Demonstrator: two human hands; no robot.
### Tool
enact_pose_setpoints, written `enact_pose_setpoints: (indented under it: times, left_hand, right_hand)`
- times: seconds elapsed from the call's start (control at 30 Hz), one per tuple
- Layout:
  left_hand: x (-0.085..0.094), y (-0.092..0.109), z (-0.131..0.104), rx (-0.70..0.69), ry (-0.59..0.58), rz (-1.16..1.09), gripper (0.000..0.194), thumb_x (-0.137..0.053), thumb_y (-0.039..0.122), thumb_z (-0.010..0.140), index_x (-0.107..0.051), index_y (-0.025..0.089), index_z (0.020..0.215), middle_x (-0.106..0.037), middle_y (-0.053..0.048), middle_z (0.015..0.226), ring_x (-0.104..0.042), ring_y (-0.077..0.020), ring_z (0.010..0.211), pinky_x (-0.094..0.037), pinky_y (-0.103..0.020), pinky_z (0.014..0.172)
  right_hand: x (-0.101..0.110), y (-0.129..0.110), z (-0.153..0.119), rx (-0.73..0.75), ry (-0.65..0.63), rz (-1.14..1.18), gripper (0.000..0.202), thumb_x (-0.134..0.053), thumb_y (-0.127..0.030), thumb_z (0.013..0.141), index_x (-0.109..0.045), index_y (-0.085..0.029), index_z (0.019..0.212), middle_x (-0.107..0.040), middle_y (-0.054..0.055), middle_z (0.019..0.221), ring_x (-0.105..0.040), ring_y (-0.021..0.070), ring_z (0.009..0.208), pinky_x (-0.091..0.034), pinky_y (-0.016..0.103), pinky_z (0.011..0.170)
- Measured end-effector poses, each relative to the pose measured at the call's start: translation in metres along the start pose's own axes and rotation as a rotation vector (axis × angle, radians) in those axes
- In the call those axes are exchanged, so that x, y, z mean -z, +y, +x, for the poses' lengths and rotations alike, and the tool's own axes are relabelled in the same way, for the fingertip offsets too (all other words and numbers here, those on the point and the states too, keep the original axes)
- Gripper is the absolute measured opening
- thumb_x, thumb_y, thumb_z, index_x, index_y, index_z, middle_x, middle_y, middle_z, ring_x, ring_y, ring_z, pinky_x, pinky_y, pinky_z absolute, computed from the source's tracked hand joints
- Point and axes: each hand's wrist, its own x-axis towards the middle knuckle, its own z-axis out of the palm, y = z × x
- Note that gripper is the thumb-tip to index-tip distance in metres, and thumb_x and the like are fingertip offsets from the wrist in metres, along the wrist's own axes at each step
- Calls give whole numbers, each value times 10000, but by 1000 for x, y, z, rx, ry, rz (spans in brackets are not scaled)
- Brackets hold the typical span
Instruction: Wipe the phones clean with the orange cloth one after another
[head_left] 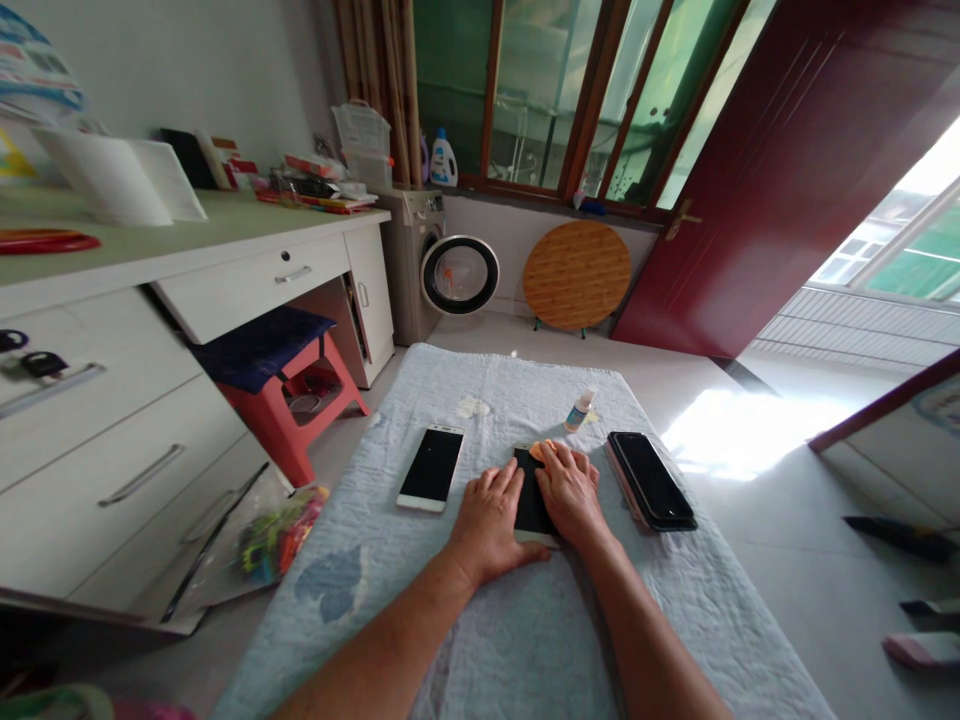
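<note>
Smartphone (pixel 530 506) flat on the covered bench (pixel 517 640). Left hand (pixel 487 515) braces it, thumb apart from fingers; right hand (pixel 571 492) presses orange cloth (pixel 538 452) near its top, grip unclear. Judgement: wiping stroke; moving the cloth calls for steady bracing.

A pale wall at upper left stands above a white desk (pixel 247 275) with a green top, drawers and metal handles. A red stool (pixel 289 410) with a dark seat is tucked under it. At top centre, brown curtains (pixel 382 70) hang beside wood-framed windows (pixel 544 90). Below are a washing machine (pixel 411 265), its round door open, and a round wooden tabletop (pixel 577 275) leaning on the wall. At upper right, beside a dark red door (pixel 750 180), bright daylight falls on the shiny pale floor (pixel 780 500).
</note>
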Motion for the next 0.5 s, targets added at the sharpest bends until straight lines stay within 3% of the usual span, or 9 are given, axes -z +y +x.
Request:
enact_pose_setpoints:
  times: [0.13, 0.33, 0.5]
  left_hand:
    - [2, 1, 1, -12, 7, -31, 1039, -773, 677, 542, -430, 177, 1386, -403, -128, 1491, -397, -346, 1303, -353, -476, 1062]
    - [8, 4, 1, -45, 13, -90, 962, -814, 618, 531, -462, 240, 1343, -449, -83, 1455, -465, -333, 1208, -395, -467, 1010]
    - [5, 3, -1, -48, 14, -57, 961, -806, 612, 554, -453, 218, 1356, -449, -93, 1454, -422, -334, 1265, -368, -463, 1050]
  right_hand:
    - [0, -2, 1, 66, -43, 55, 452, -371, -265, 928, -513, -256, 1356, -496, 30, 1426, -355, 266, 1307, -250, 465, 1073]
    - [2, -6, 0, 171, -167, 134, 469, -283, -324, 970, -457, -341, 1405, -420, -51, 1492, -215, 258, 1425, -125, 511, 1134]
    - [4, -9, -1, 148, -144, 99, 450, -250, -405, 994, -482, -376, 1379, -440, -59, 1478, -220, 266, 1420, -118, 522, 1131]
